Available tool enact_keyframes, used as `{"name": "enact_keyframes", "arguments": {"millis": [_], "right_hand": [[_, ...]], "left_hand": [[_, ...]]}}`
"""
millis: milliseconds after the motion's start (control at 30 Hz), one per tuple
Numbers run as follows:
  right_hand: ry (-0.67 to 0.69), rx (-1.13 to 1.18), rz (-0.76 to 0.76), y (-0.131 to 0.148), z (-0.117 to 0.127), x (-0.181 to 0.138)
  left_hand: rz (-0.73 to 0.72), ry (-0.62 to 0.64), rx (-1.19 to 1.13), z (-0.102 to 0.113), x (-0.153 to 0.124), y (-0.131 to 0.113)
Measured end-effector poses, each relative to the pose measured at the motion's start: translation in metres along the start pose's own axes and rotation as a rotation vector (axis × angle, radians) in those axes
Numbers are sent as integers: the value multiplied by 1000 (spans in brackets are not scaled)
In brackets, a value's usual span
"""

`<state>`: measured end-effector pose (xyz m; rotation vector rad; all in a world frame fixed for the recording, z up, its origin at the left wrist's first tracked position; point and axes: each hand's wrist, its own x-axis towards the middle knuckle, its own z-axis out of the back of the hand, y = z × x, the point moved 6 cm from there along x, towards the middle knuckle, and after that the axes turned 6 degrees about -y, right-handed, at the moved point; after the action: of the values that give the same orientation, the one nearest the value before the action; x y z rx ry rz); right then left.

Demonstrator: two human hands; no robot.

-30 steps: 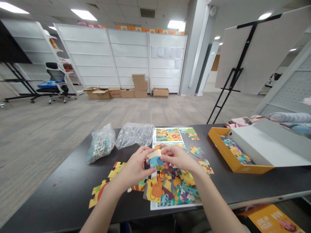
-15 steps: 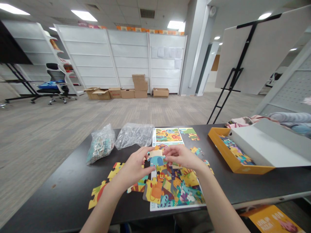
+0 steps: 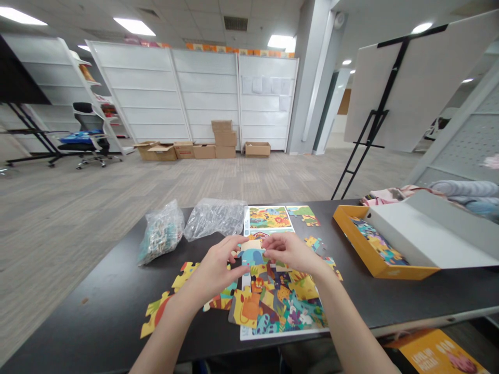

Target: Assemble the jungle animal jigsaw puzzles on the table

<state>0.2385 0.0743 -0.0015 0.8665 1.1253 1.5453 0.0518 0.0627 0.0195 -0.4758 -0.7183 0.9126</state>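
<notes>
While the elephant puzzle piece (image 3: 252, 257) sits between both hands, over the printed sheet (image 3: 270, 217) and its scattered pieces (image 3: 246, 310), the left hand (image 3: 220, 262) curves open beside it, thumb spread from the fingers. The right hand (image 3: 290, 253) has its fingertips by the piece's right edge; whether they pinch it cannot be told. Farther out on the dark surface (image 3: 105, 306) are two plastic bags (image 3: 215, 218) and an open yellow box (image 3: 401, 271).
</notes>
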Motion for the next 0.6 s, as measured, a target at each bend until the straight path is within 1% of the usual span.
{"name": "enact_keyframes", "arguments": {"millis": [233, 433, 533, 600], "right_hand": [[-46, -49, 34, -4, 2, 3], [-91, -68, 72, -7, 7, 5], [-112, -85, 78, -8, 11, 5], [-102, -118, 95, -5, 19, 7]], "left_hand": [[-15, -3, -6, -3, 1, 0], [-20, -16, -16, -11, 8, 1], [-10, -14, -10, -16, 14, 4], [-16, -19, -6, -19, 18, 5]]}}
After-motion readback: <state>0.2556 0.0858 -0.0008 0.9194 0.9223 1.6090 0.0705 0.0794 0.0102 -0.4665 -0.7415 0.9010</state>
